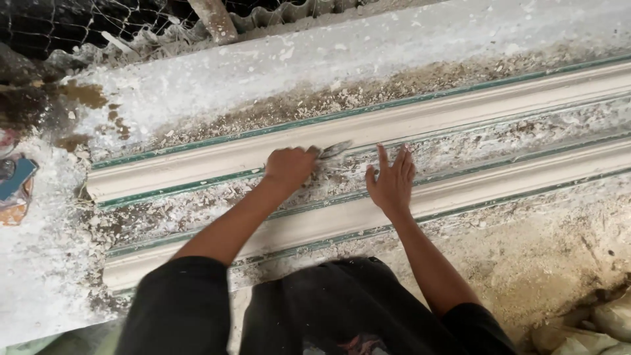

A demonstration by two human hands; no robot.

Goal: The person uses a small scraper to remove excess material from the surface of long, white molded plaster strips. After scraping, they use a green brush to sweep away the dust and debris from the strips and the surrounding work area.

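Clearly the left hand (289, 167) grips a scraper (334, 149), blade pointing right along the long plaster moulding (197, 164). Just beyond the blade, the right hand (392, 181) lies open and flat.

- Scraper (334, 150): small metal blade, flat, lying w/ tip to the right, on the channel btw two mouldings.
- Moulding (420, 121): long pale plaster strip, green-edged, laid diagonally, crumbs alongside.

Cream moulding strips (368, 125) edged green, grey-white speckled table (263, 72), black sleeves (184, 302).
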